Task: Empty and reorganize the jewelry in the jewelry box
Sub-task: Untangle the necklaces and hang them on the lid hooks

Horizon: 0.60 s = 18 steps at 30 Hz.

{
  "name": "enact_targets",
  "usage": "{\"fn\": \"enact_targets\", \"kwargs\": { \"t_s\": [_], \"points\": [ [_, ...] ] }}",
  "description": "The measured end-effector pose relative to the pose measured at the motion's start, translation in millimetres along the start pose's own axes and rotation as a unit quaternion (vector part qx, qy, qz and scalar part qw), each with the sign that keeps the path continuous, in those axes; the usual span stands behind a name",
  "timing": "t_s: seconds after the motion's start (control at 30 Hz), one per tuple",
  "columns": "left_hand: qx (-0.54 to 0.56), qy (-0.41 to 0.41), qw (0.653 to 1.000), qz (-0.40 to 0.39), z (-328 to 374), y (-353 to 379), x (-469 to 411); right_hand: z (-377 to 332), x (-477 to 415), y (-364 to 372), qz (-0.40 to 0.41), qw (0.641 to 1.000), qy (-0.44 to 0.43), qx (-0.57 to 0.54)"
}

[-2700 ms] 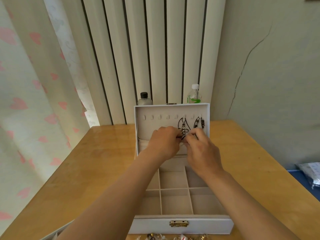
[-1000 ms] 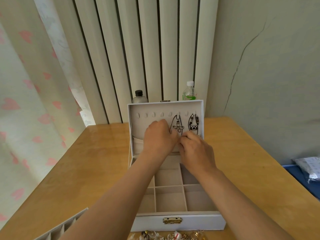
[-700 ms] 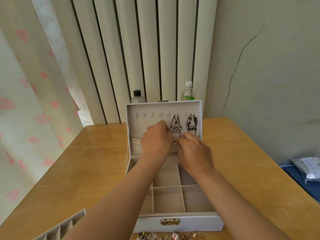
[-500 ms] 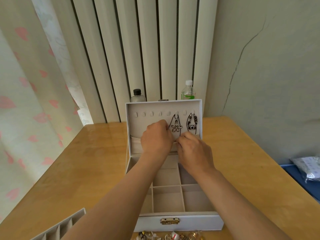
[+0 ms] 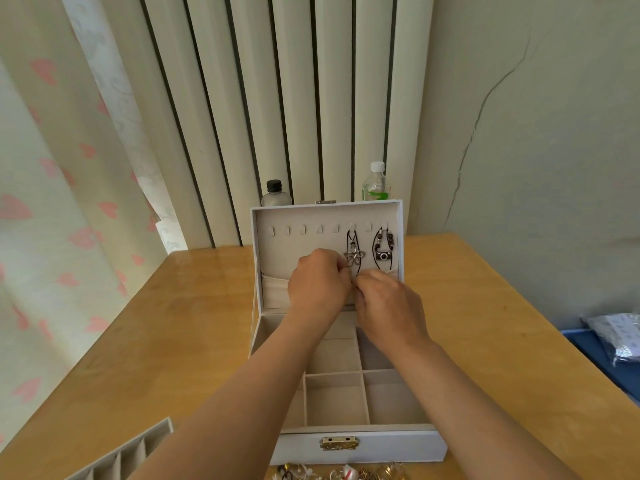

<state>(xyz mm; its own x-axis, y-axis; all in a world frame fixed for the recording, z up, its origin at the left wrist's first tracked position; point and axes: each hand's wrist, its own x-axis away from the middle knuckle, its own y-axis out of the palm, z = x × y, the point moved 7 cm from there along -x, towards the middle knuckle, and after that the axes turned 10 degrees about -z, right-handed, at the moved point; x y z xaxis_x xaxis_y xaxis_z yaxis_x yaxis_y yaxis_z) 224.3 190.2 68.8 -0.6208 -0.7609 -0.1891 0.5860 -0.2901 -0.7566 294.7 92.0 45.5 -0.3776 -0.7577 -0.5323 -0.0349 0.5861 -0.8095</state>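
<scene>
A white jewelry box (image 5: 360, 446) stands open on the wooden table, its lid (image 5: 325, 216) upright. Two necklaces hang from hooks in the lid: one with a silver flower pendant (image 5: 354, 257), one with a small camera charm (image 5: 383, 255). My left hand (image 5: 317, 284) and my right hand (image 5: 388, 306) meet just below the flower pendant, at the lid's pocket. Their fingertips pinch together on the lower end of the flower necklace's cord, which they mostly hide. The box compartments (image 5: 337, 401) that I can see hold nothing.
A pile of rings and small jewelry (image 5: 343, 472) lies on the table in front of the box. A removed divider tray (image 5: 121, 455) sits at the lower left. Two bottles (image 5: 275, 194) (image 5: 375, 183) stand behind the lid. A blue surface with a plastic bag (image 5: 616, 336) is at the right.
The flower necklace now hangs straight from its hook. Both hands have dropped from pendant height to the lid's pocket edge. In the last second they barely move.
</scene>
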Motion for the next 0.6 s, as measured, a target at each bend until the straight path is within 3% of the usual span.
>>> {"fn": "enact_targets", "kwargs": {
  "t_s": [0.3, 0.6],
  "points": [
    [0.045, -0.064, 0.997, 0.007, -8, 2, -4, -1, 0, 0, -0.011, 1.0, -0.019, -0.021],
    [0.075, -0.086, 0.99, -0.083, -4, 11, -6, -2, -1, 2, -0.036, 0.998, -0.021, -0.037]
  ]
}}
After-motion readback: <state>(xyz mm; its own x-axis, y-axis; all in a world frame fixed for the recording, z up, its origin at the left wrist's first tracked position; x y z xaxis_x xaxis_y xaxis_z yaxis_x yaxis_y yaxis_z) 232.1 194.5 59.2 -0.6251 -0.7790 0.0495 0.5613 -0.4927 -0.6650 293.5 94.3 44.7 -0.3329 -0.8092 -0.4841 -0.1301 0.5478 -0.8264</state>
